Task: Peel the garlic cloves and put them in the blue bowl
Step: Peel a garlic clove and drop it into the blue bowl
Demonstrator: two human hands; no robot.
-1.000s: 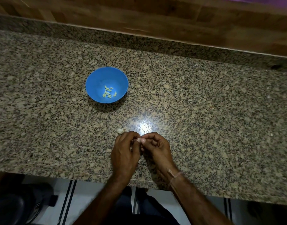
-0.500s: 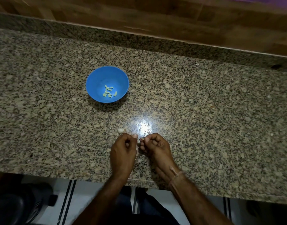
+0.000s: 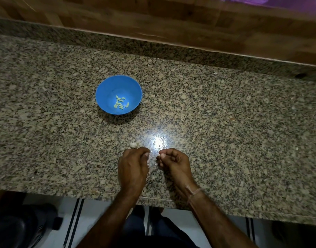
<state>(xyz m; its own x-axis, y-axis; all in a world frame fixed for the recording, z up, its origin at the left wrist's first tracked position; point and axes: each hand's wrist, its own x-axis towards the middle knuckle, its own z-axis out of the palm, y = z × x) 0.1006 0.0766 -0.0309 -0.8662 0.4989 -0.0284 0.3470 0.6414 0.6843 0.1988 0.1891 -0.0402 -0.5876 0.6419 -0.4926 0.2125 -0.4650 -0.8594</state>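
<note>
Two grips are hovering apart: left grip clamping a garlic clove, right grip pinching a pale scrap.

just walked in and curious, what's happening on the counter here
A person is peeling garlic at a granite counter. The left hand holds a pale clove; the right hand pinches something too small to make out. A few peeled cloves lie in the blue bowl, and another garlic piece sits by the left hand.

The head-worn camera is looking steeply down at the worktop from close above, facing the wooden wall.
</note>
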